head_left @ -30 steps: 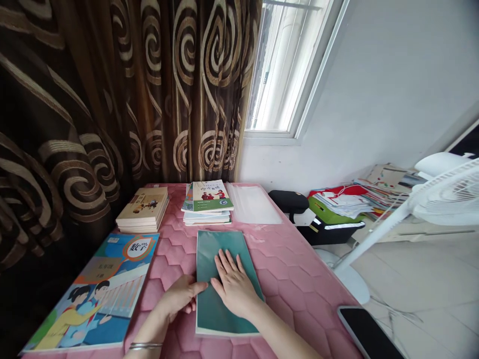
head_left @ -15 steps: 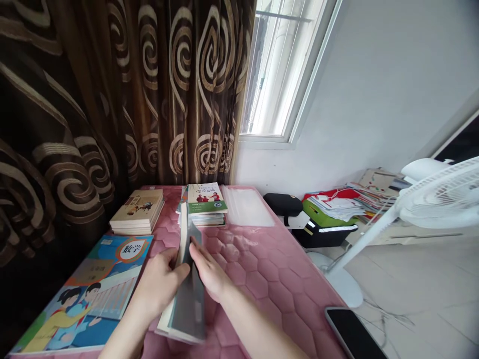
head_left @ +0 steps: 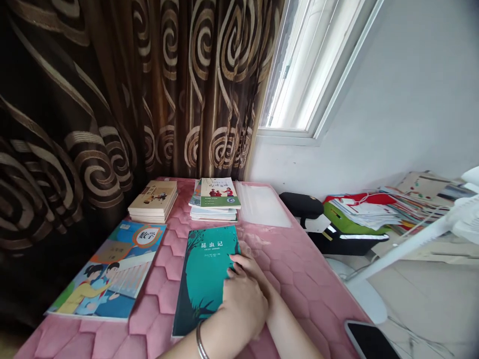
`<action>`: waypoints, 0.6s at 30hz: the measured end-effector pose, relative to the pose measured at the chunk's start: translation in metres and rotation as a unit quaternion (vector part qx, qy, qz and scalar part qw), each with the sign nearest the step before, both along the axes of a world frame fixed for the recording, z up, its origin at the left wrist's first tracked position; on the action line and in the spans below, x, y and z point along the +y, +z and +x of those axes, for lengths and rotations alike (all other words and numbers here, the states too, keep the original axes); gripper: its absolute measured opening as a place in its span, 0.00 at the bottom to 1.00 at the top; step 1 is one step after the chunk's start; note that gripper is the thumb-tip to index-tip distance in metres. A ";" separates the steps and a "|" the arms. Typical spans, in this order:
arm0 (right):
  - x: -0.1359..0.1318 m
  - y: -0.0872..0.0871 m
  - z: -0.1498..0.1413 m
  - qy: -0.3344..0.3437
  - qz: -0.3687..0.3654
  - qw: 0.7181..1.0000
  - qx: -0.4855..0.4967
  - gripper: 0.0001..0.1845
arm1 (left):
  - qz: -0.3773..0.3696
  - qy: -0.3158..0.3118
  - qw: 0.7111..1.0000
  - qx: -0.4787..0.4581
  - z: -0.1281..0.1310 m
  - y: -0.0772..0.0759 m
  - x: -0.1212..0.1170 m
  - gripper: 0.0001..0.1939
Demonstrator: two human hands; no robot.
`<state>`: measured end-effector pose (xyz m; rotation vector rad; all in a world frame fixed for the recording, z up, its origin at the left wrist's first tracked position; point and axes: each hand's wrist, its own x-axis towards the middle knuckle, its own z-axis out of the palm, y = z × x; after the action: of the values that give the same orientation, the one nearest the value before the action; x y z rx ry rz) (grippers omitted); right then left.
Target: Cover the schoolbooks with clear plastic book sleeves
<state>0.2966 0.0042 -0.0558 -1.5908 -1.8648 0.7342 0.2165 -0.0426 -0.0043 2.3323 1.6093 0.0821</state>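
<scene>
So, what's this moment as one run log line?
green book: titled cover up, on pink surface | right hand: at book's right side | left hand: same side, crossed over right | blue book: farther left

Single head view: above near end of pink hexagon-quilted flat covering; close range; facing forward, downward along it.

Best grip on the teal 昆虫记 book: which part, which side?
I'd pinch the teal 昆虫记 book midway along its left long edge, coming in low from the left, thumb on the cover. It appears to lie flat, front up, on the pink quilted surface, with that edge exposed; the left hand and right hand crowd the right edge.
</scene>
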 end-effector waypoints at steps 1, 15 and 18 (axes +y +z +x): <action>0.005 -0.007 0.000 0.002 -0.019 0.999 0.042 0.25 | 0.003 -0.012 1.000 -0.001 -0.009 0.001 0.003 0.20; 0.027 -0.037 0.000 -0.125 -0.009 0.991 0.056 0.27 | 0.140 0.264 0.953 0.056 -0.125 -0.068 0.069 0.16; 0.031 -0.028 0.009 -0.147 -0.039 0.988 -0.032 0.27 | 0.149 0.240 0.959 0.017 -0.118 -0.073 0.070 0.14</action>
<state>0.3055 0.0352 -0.0841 -1.9071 -1.6119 0.6370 0.0989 0.0276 -0.0775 2.0876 2.2850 0.4193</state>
